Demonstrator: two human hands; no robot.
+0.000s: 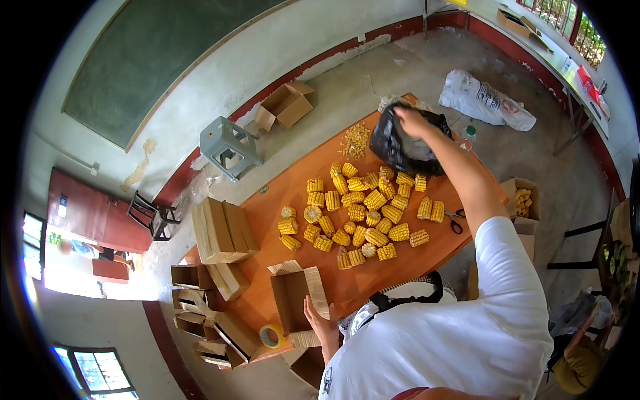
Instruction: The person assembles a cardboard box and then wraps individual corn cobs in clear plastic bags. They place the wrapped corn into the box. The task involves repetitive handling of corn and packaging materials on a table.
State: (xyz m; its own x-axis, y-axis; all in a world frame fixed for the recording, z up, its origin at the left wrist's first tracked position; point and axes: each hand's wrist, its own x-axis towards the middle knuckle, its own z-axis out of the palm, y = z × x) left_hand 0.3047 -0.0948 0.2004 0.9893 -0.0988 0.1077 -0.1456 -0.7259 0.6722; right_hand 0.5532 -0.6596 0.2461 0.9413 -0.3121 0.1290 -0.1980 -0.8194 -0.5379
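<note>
At the far right part of the orange table [270, 220], my right hand [411, 121] reaches to a black plastic bag [387, 137]. The hand is blurred, and whether its fingers grip the bag or something inside cannot be made out. My left hand [321, 322] rests with spread fingers against a flap of an open cardboard box [290, 300], whose visible inside is bare cardboard. Many short pieces of yellow corn on the cob [375, 200] lie scattered across the middle of the table. Beside the bag is a pile of loose corn kernels [356, 141].
Black-handled scissors [456, 222] and a tape roll [271, 336] lie near the table's edges. Closed cartons [225, 232] and open boxes [200, 320] crowd the left end. A grey plastic stool [230, 145] and a white sack [485, 100] stand beyond. Another person [580, 360] is at lower right.
</note>
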